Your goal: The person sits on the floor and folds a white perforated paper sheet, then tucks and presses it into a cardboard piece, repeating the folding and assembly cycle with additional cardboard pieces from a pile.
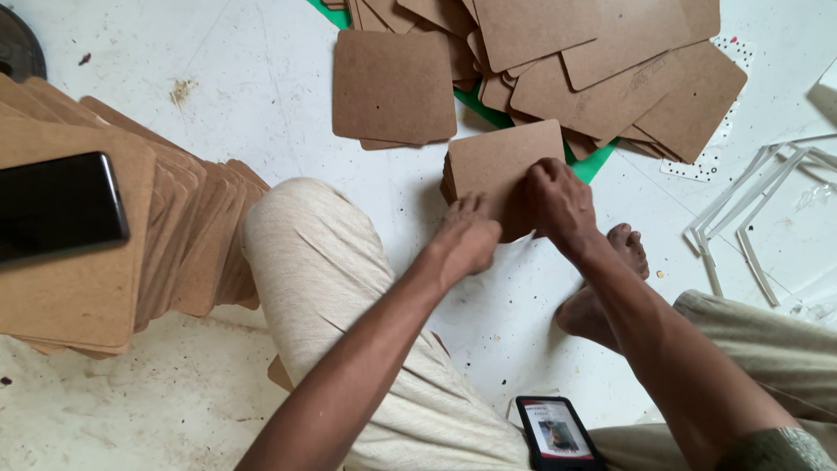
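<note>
Brown board stack (497,166) gripped by left hand (466,240) and right hand (558,201); two phones (558,433) nearby.

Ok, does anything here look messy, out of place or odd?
Yes. The brown boards at the top lie in a loose, crisscrossed heap, not squared up like the small stack both hands grip. A dark phone rests on the fanned-out pile at left, and clear plastic strips lie scattered at right.

A small stack of boards (497,166) sits on the floor (261,78) ahead of the knees, both hands on its near edge. Behind it lies a loose heap of boards (602,61). To the left stands a fanned stack (174,235) with a phone (57,207) on top.
</note>
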